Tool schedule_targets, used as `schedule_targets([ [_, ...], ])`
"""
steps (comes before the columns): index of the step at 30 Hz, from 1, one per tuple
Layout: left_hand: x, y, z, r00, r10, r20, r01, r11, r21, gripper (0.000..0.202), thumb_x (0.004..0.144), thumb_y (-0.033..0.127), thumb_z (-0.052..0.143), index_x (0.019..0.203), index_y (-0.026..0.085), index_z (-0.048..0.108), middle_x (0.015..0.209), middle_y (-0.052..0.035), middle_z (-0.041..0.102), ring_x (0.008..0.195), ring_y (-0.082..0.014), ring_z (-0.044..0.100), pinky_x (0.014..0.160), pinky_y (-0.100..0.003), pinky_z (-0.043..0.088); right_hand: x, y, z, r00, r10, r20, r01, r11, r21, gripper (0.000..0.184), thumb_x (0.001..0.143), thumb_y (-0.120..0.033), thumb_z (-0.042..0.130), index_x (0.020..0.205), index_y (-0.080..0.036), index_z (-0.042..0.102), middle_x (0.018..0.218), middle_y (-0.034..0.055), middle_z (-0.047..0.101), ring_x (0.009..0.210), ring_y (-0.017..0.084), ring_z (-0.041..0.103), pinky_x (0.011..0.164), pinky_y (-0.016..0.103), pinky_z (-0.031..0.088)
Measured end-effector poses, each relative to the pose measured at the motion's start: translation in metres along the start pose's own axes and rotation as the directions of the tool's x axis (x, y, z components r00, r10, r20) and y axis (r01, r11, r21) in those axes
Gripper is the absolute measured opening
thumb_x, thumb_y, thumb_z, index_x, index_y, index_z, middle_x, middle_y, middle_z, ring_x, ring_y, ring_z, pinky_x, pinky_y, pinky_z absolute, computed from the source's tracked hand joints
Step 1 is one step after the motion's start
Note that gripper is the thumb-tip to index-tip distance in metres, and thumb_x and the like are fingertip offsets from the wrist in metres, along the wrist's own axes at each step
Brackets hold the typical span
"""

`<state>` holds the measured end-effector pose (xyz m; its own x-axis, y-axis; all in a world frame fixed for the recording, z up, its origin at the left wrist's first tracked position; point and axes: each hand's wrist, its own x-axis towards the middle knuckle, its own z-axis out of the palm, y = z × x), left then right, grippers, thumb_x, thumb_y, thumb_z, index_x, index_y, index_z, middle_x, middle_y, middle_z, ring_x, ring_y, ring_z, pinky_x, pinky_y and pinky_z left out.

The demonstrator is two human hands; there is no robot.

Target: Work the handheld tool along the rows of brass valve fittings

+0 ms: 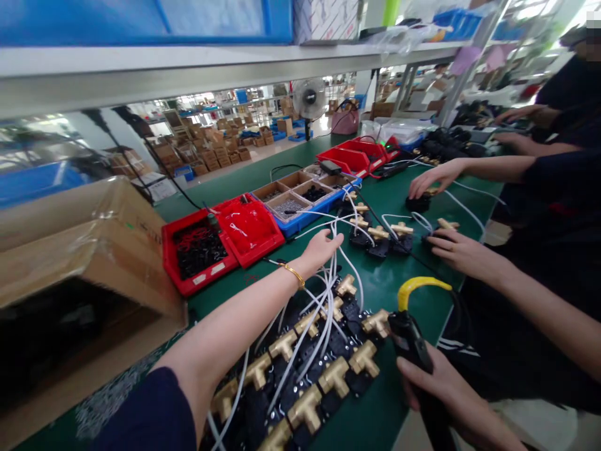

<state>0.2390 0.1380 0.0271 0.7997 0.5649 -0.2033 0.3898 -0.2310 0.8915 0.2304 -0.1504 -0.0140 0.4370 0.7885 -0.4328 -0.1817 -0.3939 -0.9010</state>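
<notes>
My left hand (pixel 323 248), reaching over the bench, is closed around a bundle of white cables (pixel 328 294). These cables run down to rows of black units with brass T-shaped fittings (pixel 334 374), laid close together below my forearm. On the right, my right hand (pixel 434 379) grips what looks like a black corded electric screwdriver (pixel 410 338), whose curved yellow cord end (pixel 420 287) points upward. Its top is beside the nearest brass fitting; whether they touch, I cannot tell. The tool's lower end is hidden by my hand and the frame edge.
Beyond my left hand stand red bins (pixel 201 250) and a blue divided tray (pixel 300 203) of small parts. An open carton (pixel 84 263) is at left. A co-worker's hands (pixel 469 254) handle similar units at right. A shelf (pixel 188 72) spans overhead.
</notes>
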Motion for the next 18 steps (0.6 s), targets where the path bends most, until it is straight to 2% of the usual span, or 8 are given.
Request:
schedule_targets([
  [3,-0.026,-0.012,-0.023,0.997,-0.048,0.057,0.043,0.996,0.081,0.05,0.078,0.06,0.051,0.068,0.013,0.063,0.078,-0.0094,0.067,0.089,-0.0247,0.06,0.081,-0.031,0.044,0.004,-0.004,-0.011,1.0,0.023,0.013,-0.022,1.0,-0.02,0.075,0.079,-0.062,0.057,0.125,-0.008,0.032,0.053,-0.0017,0.049,0.053,0.014,0.043,0.054,0.025,0.035],
  [5,-0.043,-0.021,-0.027,0.988,-0.075,0.133,0.061,0.992,0.108,0.055,0.074,0.066,0.05,0.06,0.015,0.063,0.076,-0.0097,0.069,0.089,-0.0264,0.061,0.082,-0.031,0.043,0.008,-0.011,-0.016,0.997,0.038,0.069,-0.039,0.999,0.015,0.084,0.078,-0.062,0.058,0.133,-0.009,0.024,0.052,-0.0028,0.047,0.05,0.014,0.042,0.052,0.024,0.034],
  [9,-0.059,-0.034,-0.016,0.966,-0.036,0.258,0.009,0.994,0.105,0.057,0.079,0.067,0.04,0.075,0.018,0.069,0.093,-0.0056,0.071,0.092,-0.0233,0.062,0.087,-0.031,0.043,0.015,-0.017,-0.016,0.977,0.039,0.21,-0.062,0.993,0.104,0.092,0.078,-0.06,0.061,0.14,-0.011,0.012,0.051,-0.0041,0.047,0.048,0.013,0.041,0.053,0.024,0.037],
  [13,-0.06,-0.044,-0.002,0.948,0.067,0.311,-0.101,0.99,0.095,0.057,0.084,0.063,0.034,0.093,0.019,0.069,0.105,-0.0039,0.068,0.099,-0.0212,0.06,0.092,-0.03,0.042,0.01,-0.007,-0.014,0.982,0.019,0.189,-0.047,0.988,0.145,0.086,0.082,-0.058,0.057,0.138,-0.011,0.013,0.051,-0.004,0.046,0.049,0.013,0.042,0.053,0.023,0.036],
  [15,-0.06,-0.047,0.003,0.932,0.118,0.342,-0.158,0.983,0.092,0.055,0.085,0.061,0.034,0.1,0.019,0.067,0.111,-0.0027,0.066,0.102,-0.0198,0.059,0.096,-0.029,0.041,0.002,-0.001,-0.013,0.987,0.019,0.158,-0.044,0.986,0.158,0.079,0.083,-0.058,0.056,0.134,-0.01,0.019,0.051,-0.0037,0.045,0.049,0.012,0.041,0.052,0.022,0.033],
  [18,-0.064,-0.039,0.005,0.909,0.158,0.386,-0.213,0.972,0.103,0.05,0.088,0.054,0.033,0.099,0.019,0.067,0.108,-0.0037,0.067,0.099,-0.0196,0.061,0.094,-0.03,0.043,-0.009,0.005,-0.015,0.988,0.022,0.152,-0.049,0.983,0.177,0.058,0.084,-0.058,0.054,0.116,-0.012,0.041,0.052,-0.0021,0.044,0.051,0.012,0.041,0.053,0.023,0.033],
])
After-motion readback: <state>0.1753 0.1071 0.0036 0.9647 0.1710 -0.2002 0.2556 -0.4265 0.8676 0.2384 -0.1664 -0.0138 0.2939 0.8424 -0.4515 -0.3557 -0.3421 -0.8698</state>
